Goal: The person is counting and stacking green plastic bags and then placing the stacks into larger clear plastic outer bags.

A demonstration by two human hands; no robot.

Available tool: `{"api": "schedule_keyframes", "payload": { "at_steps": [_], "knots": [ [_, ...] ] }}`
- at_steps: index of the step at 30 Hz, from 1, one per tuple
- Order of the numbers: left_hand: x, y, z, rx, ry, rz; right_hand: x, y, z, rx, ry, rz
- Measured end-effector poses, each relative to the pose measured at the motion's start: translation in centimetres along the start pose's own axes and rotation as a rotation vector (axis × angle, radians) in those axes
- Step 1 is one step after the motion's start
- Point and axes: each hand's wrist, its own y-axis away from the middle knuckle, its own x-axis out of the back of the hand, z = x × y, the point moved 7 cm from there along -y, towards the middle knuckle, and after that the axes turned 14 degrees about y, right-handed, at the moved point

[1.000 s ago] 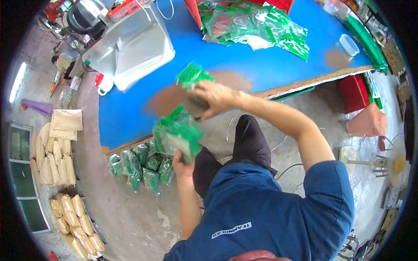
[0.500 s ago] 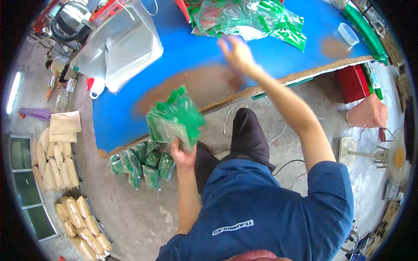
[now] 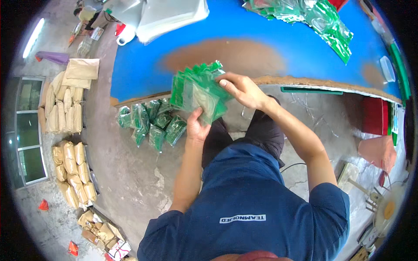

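Note:
My left hand (image 3: 198,126) grips a fanned stack of green and clear plastic bags (image 3: 198,93) from below, thumb on top, just off the table's near edge. At the stack's right side is my right hand (image 3: 244,91), fingers closed against the bags' upper right edge. Whether it pinches one bag or several I cannot tell. A heap of similar loose green plastic bags (image 3: 305,17) lies at the back right of the blue table (image 3: 139,71). Below the table's left part, a cluster of bundled green bags (image 3: 150,124) rests on the floor.
Clear plastic sheets (image 3: 172,17) and a white jug (image 3: 126,35) are at the table's back left. A clear tray (image 3: 387,68) sits at its right end. Brown sacks (image 3: 74,169) are piled at left. A fan (image 3: 387,209) and a red box (image 3: 375,115) stand at right.
My right hand has come back from the loose heap to the stack in my left hand. The whole view has shifted, with the table now higher and further right in it.

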Motion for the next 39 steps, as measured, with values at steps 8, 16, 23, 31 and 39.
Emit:
{"api": "schedule_keyframes", "payload": {
  "at_steps": [8,16,23,31,39],
  "knots": [
    [-10.6,-2.3,3.8,-0.363,-0.666,-0.251,4.4,-2.0,-3.8,0.285,-0.198,0.432],
    [-14.0,-10.3,1.9,-0.190,-1.254,-0.543,6.2,-4.4,1.9,0.219,0.000,0.530],
    [-14.1,-10.6,3.2,-0.299,-0.968,-0.526,6.3,-4.7,1.7,0.208,0.152,0.615],
    [-13.4,-11.2,1.8,-0.381,-0.765,-0.326,5.7,-6.0,3.3,0.045,-0.296,0.564],
    [-13.5,-8.8,-2.4,-0.141,-0.250,-0.309,3.3,-5.2,1.1,-0.023,-0.881,0.493]
  ]
}}
